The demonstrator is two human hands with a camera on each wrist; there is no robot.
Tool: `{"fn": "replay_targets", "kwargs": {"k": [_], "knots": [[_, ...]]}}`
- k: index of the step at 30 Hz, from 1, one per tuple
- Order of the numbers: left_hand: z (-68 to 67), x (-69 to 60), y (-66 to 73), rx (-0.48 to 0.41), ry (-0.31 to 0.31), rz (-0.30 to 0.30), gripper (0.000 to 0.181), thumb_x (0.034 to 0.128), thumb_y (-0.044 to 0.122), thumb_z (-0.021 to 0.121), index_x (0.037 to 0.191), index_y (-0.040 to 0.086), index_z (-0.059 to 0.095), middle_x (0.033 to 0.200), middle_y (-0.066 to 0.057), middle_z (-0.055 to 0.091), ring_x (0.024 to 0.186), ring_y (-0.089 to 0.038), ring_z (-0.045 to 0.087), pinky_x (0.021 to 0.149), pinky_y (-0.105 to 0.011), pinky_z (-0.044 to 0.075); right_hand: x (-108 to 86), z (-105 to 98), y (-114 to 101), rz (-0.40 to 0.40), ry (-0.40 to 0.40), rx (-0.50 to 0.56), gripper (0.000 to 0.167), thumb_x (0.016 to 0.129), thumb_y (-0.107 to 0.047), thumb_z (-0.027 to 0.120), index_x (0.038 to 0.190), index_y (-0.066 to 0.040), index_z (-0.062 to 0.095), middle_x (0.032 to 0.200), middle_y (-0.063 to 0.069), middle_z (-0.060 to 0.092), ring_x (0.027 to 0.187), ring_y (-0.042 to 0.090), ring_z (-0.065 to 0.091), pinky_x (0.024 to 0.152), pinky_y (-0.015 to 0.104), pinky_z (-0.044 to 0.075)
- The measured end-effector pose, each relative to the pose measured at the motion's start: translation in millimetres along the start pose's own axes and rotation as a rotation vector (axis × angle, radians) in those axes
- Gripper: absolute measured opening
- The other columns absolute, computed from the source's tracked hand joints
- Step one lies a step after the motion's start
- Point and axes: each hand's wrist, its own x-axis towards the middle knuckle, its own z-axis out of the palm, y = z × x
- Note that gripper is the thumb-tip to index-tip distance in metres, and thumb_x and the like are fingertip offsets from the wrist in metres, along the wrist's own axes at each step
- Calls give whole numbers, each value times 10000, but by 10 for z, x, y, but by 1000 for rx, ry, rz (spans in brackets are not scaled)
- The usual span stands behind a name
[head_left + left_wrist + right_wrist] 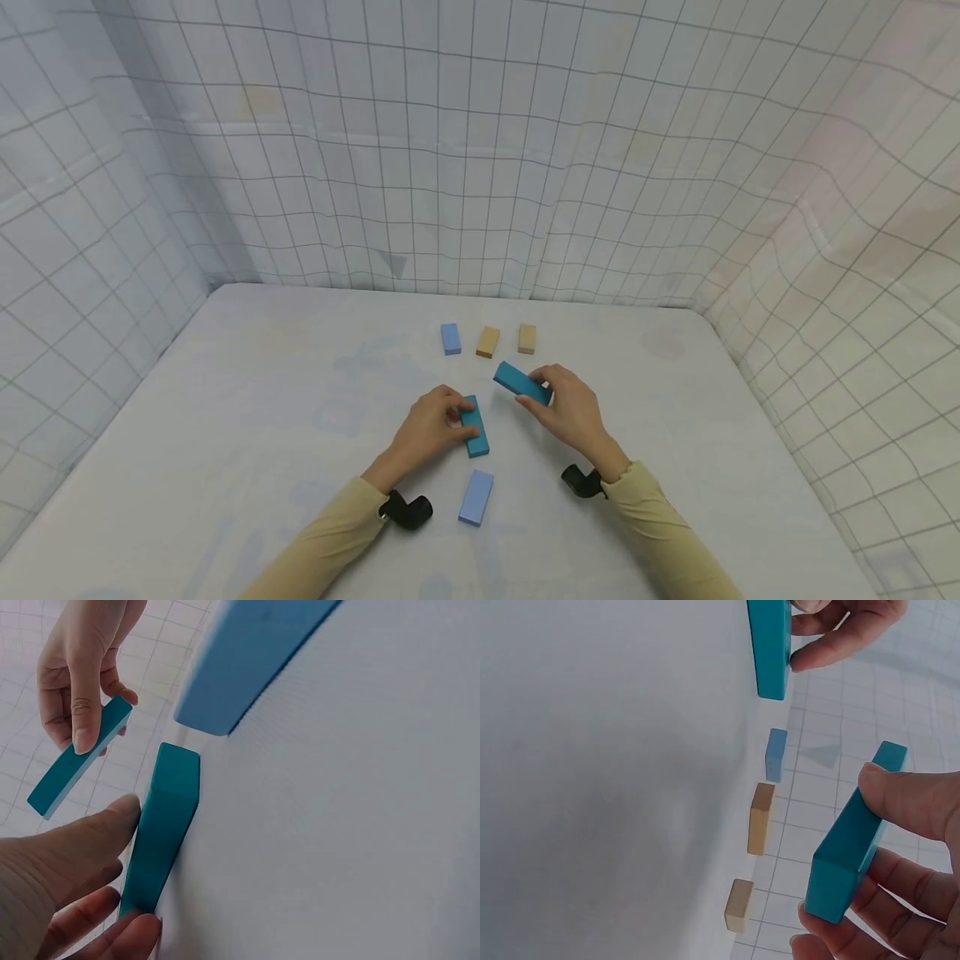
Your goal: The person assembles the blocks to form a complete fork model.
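A teal block [477, 435] lies on the white surface, and the left hand [433, 427] has its thumb and fingers at its long sides. In the left wrist view the thumb of the left hand [75, 877] touches one side of that teal block [161, 817], fingertips at its near end. The right hand [573, 410] pinches a second teal block [517, 380] between thumb and fingers, tilted and raised off the surface. In the right wrist view this second block [847, 847] is held by the right hand [911, 862].
A light blue block [476, 497] lies nearer the body, between the forearms. Farther back stand a small blue block [451, 339] and two tan blocks, one in the middle [487, 342], one at the right [527, 339]. Grid-patterned curtains [480, 167] surround the table [247, 400].
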Motion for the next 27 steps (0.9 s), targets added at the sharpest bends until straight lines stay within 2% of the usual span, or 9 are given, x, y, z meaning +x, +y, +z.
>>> {"fn": "replay_targets", "kwargs": {"k": [5, 10, 18, 23, 27], "knots": [[-38, -29, -32, 32, -108, 73, 472, 754, 304, 808, 1122, 30, 694, 1154, -56, 594, 984, -206, 595, 801, -320, 492, 12, 14, 28, -19, 4, 23, 338, 792, -261, 791, 1016, -45, 659, 931, 52, 635, 741, 149, 554, 623, 301, 466], [-64, -36, -49, 39, -172, 119, 576, 750, 350, 798, 1189, 6, 653, 1249, -80, 571, 1157, -255, 528, 954, -389, 416, 37, 41, 59, -46, -1, 56, 326, 793, -227, 793, 1018, -30, 661, 932, 58, 636, 751, 151, 561, 638, 300, 473], [-40, -28, -89, 15, -184, 147, 591, 762, 378, 782, 1211, 19, 643, 1286, -64, 558, 1188, -244, 508, 974, -398, 398, 79, 94, 86, -72, -15, 110, 363, 811, -200, 776, 1122, -46, 672, 985, 78, 652, 806, 174, 592, 675, 329, 490], [-19, -30, -86, 5, -162, 159, 602, 757, 398, 780, 1217, 34, 644, 1290, -46, 561, 1190, -236, 508, 973, -392, 399, 110, 128, 92, -96, -9, 135, 381, 828, -200, 759, 1175, -67, 674, 994, 75, 659, 803, 167, 590, 670, 333, 487], [12, -44, -79, 22, -133, 143, 563, 777, 406, 764, 1211, 65, 654, 1282, -31, 566, 1192, -230, 506, 977, -387, 396, 148, 157, 102, -113, -4, 138, 371, 833, -201, 753, 1175, -77, 680, 987, 72, 661, 804, 164, 595, 658, 323, 486]]}}
